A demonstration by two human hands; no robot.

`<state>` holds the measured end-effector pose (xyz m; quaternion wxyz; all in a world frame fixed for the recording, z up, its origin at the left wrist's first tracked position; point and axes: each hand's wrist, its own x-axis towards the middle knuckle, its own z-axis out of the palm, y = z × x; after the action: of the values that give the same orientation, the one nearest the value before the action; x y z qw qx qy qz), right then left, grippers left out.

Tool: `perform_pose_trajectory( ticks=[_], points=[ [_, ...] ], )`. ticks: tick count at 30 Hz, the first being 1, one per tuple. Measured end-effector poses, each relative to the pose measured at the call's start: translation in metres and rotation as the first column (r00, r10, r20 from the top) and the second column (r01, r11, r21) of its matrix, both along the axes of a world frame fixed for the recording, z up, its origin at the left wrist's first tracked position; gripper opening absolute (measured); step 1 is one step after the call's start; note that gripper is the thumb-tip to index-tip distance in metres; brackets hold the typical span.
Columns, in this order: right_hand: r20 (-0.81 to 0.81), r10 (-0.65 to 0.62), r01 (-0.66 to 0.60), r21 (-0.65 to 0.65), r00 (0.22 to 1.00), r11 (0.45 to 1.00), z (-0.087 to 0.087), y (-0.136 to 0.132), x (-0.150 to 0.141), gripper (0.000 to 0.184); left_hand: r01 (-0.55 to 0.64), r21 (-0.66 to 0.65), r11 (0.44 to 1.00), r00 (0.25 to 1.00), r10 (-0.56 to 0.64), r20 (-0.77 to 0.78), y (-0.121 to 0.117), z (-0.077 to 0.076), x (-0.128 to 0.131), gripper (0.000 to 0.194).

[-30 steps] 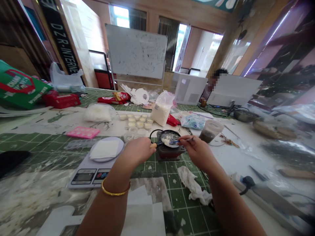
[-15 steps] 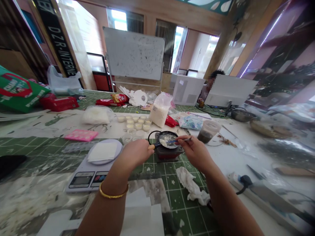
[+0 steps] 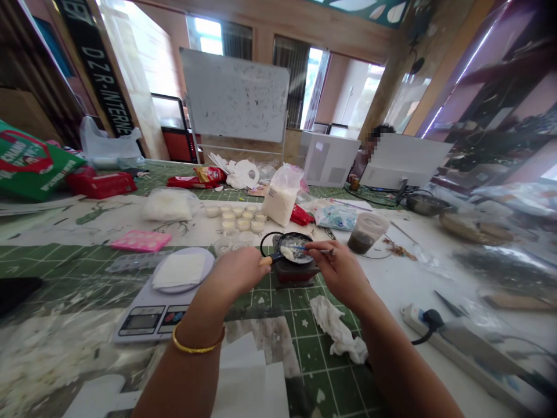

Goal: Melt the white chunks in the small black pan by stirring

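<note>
A small black frying pan with pale, lumpy stuff in it rests on a compact dark red burner. My left hand is closed round the pan's wooden-ended handle. In my right hand is a thin blue stirring stick, pinched between the fingers, its far end in the pale stuff. What the stick's tip looks like is hidden. Behind the pan stand several small clear cups with cream-coloured filling, and a bag of white pellets.
To the left, a kitchen scale carries white sheets. A crumpled tissue lies in front of the burner. A plastic tub with dark contents stands right; a power strip lies nearer. Another person sits behind a monitor.
The stick in my right hand has shifted slightly left and lies a little differently across the pan. My left hand keeps hold of the handle; the whole view has drifted slightly.
</note>
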<state>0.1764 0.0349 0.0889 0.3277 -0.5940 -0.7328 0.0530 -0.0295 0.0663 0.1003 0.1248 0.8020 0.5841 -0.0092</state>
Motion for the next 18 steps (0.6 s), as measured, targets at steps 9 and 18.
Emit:
perform_pose_trajectory(
  ticks=[9, 18],
  points=[
    [0.093, -0.004, 0.006, -0.018, 0.996, 1.000, 0.004, -0.001, 0.003, 0.027, -0.011, 0.010, 1.000, 1.000, 0.011, 0.022, 0.001, 0.001, -0.003, 0.047],
    [0.065, 0.009, -0.008, -0.022, 0.998, 1.000, 0.005, -0.002, 0.007, 0.027, -0.005, 0.013, 1.000, 1.000, 0.005, 0.003, 0.000, 0.002, -0.002, 0.040]
  ],
)
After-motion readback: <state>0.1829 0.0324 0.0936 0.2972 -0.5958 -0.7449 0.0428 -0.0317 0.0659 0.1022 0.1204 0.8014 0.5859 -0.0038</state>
